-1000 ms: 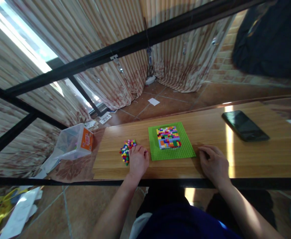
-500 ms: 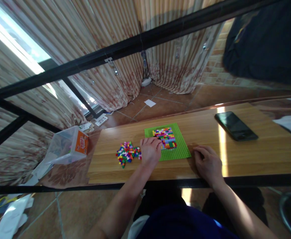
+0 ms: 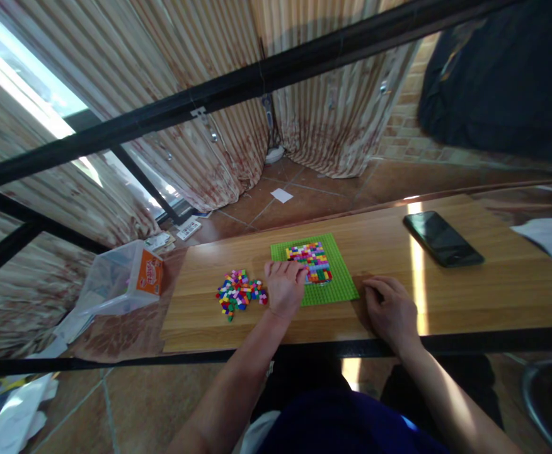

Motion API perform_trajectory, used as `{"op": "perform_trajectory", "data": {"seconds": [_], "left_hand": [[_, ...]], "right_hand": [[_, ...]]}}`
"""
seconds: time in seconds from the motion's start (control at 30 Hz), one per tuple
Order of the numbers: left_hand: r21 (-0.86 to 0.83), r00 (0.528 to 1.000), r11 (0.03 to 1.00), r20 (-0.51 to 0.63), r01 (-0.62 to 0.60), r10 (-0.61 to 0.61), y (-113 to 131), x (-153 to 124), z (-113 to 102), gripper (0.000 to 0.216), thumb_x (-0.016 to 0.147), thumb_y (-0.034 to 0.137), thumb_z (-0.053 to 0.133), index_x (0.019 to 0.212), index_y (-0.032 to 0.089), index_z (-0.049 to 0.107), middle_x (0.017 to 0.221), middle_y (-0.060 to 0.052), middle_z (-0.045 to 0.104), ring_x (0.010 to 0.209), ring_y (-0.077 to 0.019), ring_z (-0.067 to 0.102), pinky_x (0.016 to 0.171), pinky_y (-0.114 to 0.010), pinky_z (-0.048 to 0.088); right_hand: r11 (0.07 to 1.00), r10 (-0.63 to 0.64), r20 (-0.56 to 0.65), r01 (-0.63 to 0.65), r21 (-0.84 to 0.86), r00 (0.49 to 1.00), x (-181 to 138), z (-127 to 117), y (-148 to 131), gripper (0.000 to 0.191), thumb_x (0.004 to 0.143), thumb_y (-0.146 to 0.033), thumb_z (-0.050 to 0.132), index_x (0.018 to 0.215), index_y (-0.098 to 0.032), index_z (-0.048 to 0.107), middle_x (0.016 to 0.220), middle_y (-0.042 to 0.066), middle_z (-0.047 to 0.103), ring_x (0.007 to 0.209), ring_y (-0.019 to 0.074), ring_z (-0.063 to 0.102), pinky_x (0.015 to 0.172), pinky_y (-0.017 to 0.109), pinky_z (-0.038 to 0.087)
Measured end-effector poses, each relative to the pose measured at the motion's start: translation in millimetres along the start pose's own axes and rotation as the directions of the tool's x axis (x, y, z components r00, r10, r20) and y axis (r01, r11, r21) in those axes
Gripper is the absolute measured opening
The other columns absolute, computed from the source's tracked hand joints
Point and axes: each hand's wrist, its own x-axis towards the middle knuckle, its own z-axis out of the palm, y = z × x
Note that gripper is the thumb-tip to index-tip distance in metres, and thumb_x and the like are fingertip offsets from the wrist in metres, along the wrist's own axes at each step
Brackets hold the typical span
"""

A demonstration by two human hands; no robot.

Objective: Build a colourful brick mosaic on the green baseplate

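Note:
A green studded baseplate [image 3: 339, 277] lies on the wooden board, with a block of multicoloured small bricks [image 3: 317, 257] pressed onto its middle. Over the left part of that block is my left hand [image 3: 285, 287], fingers curled and closed at the bricks; whatever they pinch is hidden. Just left of it, a loose heap of small coloured bricks [image 3: 238, 291] is spread on the wood. My right hand [image 3: 392, 309] rests on the board right of the baseplate, loosely curled, thumb and forefinger together, and I cannot make out anything in it.
A black phone [image 3: 443, 238] lies on the wooden board [image 3: 200, 328] at the right. Left of the board stands a clear plastic box [image 3: 120, 277] with an orange label. A black metal bar [image 3: 238, 82] crosses beyond, before curtains. White paper [image 3: 547, 239] lies far right.
The whole view has shifted slightly left. My left hand stays at the brick block with little movement, and my right hand keeps its place beside the baseplate.

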Motion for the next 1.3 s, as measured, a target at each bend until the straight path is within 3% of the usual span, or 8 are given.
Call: {"op": "perform_trajectory", "data": {"seconds": [0.23,0.6,0.97,1.17,1.3], "left_hand": [[0.022,0.999,0.999,-0.015,-0.043,0.043,1,-6,-1,0.018,0.098,0.028,0.057,0.088,0.025,0.072,0.089,0.0,0.077,0.086,-0.0188,0.062,0.1,-0.042,0.032],[0.169,0.988,0.974,-0.01,-0.148,0.152,1,-17,-1,0.022,0.098,0.021,0.053,0.111,0.023,0.07,0.101,-0.006,0.075,0.091,-0.0226,0.061,0.102,-0.047,0.034],[0.28,0.963,0.922,0.085,-0.269,0.255,-2,-16,1,0.023,0.098,0.017,0.05,0.113,0.017,0.068,0.104,-0.007,0.074,0.094,-0.0217,0.062,0.102,-0.044,0.036],[0.217,0.971,0.949,0.122,-0.23,0.207,0,-17,-5,0.026,0.099,0.02,0.049,0.118,0.02,0.067,0.109,-0.007,0.074,0.097,-0.0228,0.063,0.1,-0.045,0.039],[0.131,0.994,0.986,0.053,-0.106,0.1,-10,-25,-22,0.031,0.1,0.021,0.046,0.126,0.018,0.062,0.114,-0.009,0.073,0.1,-0.0239,0.063,0.092,-0.041,0.045]], "right_hand": [[1.0,-0.006,-0.008,0.006,-0.012,1.0,1,0,0,0.018,0.089,-0.026,0.054,0.088,-0.021,0.071,0.097,0.008,0.07,0.091,0.0234,0.065,0.085,0.041,0.055],[1.0,-0.011,0.002,0.011,-0.013,1.0,0,0,0,0.018,0.09,-0.026,0.053,0.089,-0.021,0.071,0.099,0.009,0.071,0.093,0.0237,0.065,0.086,0.041,0.055],[0.998,-0.038,0.007,0.038,-0.054,0.999,-1,1,2,0.018,0.091,-0.027,0.055,0.088,-0.02,0.072,0.099,0.008,0.071,0.092,0.0232,0.065,0.084,0.04,0.055],[0.997,-0.056,0.002,0.056,-0.056,0.998,-1,2,4,0.018,0.091,-0.027,0.055,0.089,-0.019,0.072,0.098,0.008,0.071,0.09,0.023,0.066,0.083,0.039,0.055],[0.997,-0.062,-0.004,0.061,-0.056,0.998,-1,2,5,0.019,0.091,-0.028,0.055,0.088,-0.019,0.072,0.096,0.009,0.071,0.09,0.024,0.066,0.083,0.04,0.055]]}}
